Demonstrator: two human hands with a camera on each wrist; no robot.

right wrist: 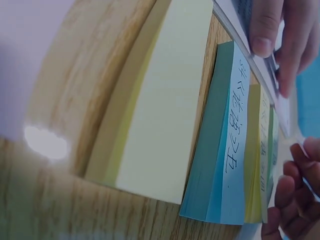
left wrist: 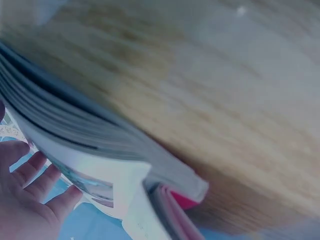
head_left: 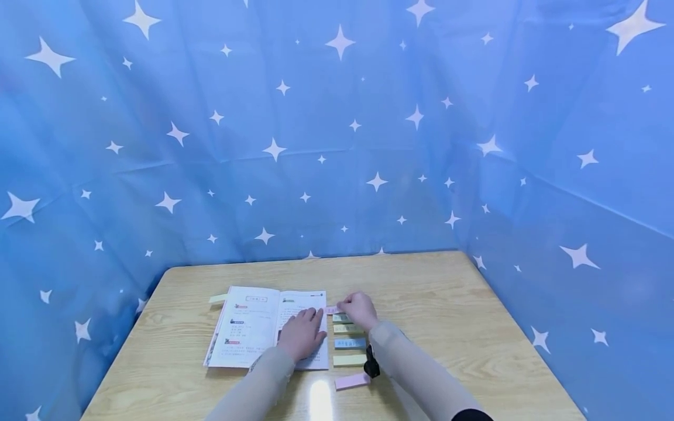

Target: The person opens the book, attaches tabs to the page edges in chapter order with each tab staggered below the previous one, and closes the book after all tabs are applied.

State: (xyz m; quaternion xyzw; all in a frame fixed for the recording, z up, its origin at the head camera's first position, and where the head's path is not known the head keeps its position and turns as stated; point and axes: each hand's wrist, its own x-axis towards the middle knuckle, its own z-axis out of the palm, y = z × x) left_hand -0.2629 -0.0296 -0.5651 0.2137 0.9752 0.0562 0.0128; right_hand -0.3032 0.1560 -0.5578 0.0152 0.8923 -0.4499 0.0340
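An open book (head_left: pixel 247 345) lies on the table, its page edges (left wrist: pixel 85 115) large in the left wrist view. My left hand (head_left: pixel 301 334) rests on the right-hand page with fingers extended; the left wrist view shows its fingers spread (left wrist: pixel 30 200). At that page's outer edge my right hand (head_left: pixel 360 310) pinches one end of a pink sticky note (head_left: pixel 331 310) with writing on it. Below this hand lies a column of sticky note pads: green (head_left: pixel 342 318), yellow (head_left: pixel 347 329), blue (head_left: pixel 350 343), pale yellow (head_left: pixel 348 361) and pink (head_left: pixel 352 382). The blue pad (right wrist: pixel 230 140) bears handwriting.
A pale sticky tab (head_left: pixel 217 299) sticks out from the book's left edge. The wooden table (head_left: pixel 421 286) extends to both sides. A blue curtain with white stars (head_left: pixel 337 146) hangs behind it and along its sides.
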